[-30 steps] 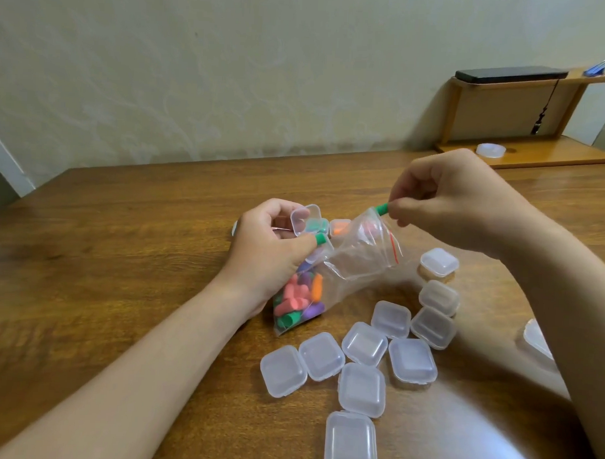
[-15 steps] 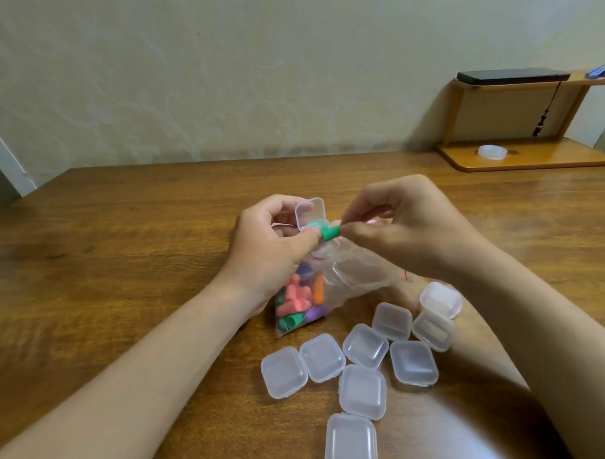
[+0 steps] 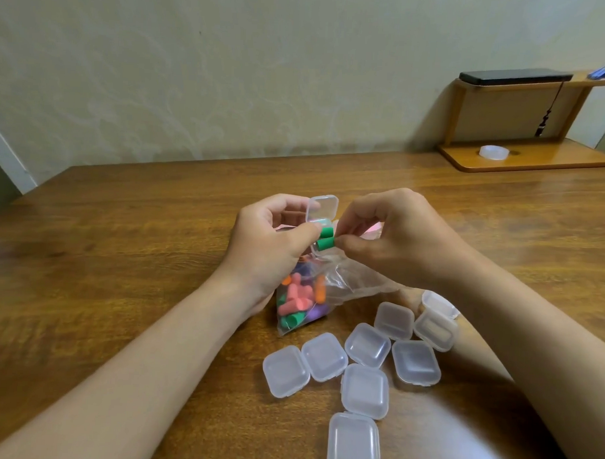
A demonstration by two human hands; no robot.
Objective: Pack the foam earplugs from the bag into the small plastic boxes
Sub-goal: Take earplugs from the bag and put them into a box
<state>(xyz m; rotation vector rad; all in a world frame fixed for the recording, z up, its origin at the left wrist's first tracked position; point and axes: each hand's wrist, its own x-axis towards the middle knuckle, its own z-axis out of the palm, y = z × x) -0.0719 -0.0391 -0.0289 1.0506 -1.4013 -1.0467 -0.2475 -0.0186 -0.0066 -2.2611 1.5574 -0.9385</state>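
A clear plastic bag (image 3: pixel 330 288) of pink, orange, purple and green foam earplugs lies on the wooden table (image 3: pixel 129 244). My left hand (image 3: pixel 269 242) holds a small open plastic box (image 3: pixel 323 209) with its lid raised, and its thumb rests on a green earplug (image 3: pixel 325 232) at the box's mouth. My right hand (image 3: pixel 390 239) pinches a second green earplug (image 3: pixel 325 244) just below the first, right against the box. Several closed small clear boxes (image 3: pixel 367 345) lie in a cluster near me.
A low wooden shelf (image 3: pixel 526 158) stands at the back right with a roll of clear tape (image 3: pixel 493 153) on its base and a black device (image 3: pixel 515 78) on top. A pale wall runs behind the table.
My right hand carried the green earplug from the bag's mouth leftward to the open box in my left hand. Two green earplugs now meet at the box.
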